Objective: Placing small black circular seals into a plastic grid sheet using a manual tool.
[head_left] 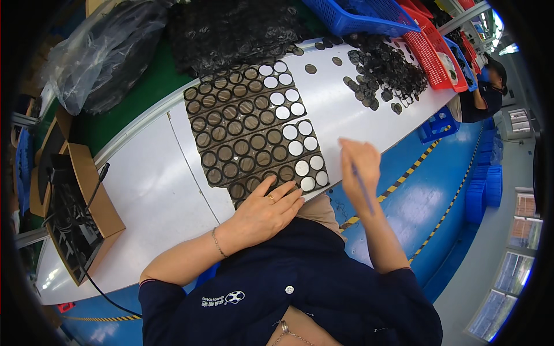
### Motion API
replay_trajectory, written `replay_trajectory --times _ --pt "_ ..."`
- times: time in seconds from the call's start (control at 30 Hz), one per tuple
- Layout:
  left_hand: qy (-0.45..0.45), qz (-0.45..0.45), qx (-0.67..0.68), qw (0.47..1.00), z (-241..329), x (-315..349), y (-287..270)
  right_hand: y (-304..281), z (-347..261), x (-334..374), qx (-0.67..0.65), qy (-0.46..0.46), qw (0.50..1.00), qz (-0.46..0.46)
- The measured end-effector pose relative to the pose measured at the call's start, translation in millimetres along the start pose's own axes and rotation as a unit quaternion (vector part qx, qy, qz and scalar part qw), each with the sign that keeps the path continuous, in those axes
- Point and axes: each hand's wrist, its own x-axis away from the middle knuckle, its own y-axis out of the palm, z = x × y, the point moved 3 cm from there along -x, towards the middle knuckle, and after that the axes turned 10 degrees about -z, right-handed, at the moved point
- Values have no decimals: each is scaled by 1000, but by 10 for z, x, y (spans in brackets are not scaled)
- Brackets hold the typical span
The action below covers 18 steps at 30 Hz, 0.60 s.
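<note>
Holds thin bluish stick (pixel 363 189) in right hand (pixel 361 164), rests flat left hand (pixel 262 212) on dark ring-covered strip (pixel 253 183), likely flexible, best edge-held.

On the dark shirt (pixel 323 282)'s chest stands white lettering (pixel 213 301) in two rows, with a round, ball-like white emblem (pixel 235 297) just beside it, right.

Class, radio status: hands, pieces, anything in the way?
Left hand over black-rimmed round pieces, hiding some. Right hand raised, holding pen-like stick. White discs at rows' right end.
</note>
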Motion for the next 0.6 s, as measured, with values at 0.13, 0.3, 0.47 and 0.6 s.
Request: replay_trajectory --times 0.13,0.3,0.47,0.6 --pt "17 2 -9 1000 12 -59 -28 -91 1096 -690 -136 164 977 12" --pt "-12 10 -1 1000 -42 -39 -163 -215 1169 -868 -266 213 938 60" --pt "-37 -3 -9 999 -82 108 -322 113 477 -294 -420 257 870 -30" --pt "-68 -13 -13 998 -121 345 -248 227 -313 200 -356 168 908 -144"
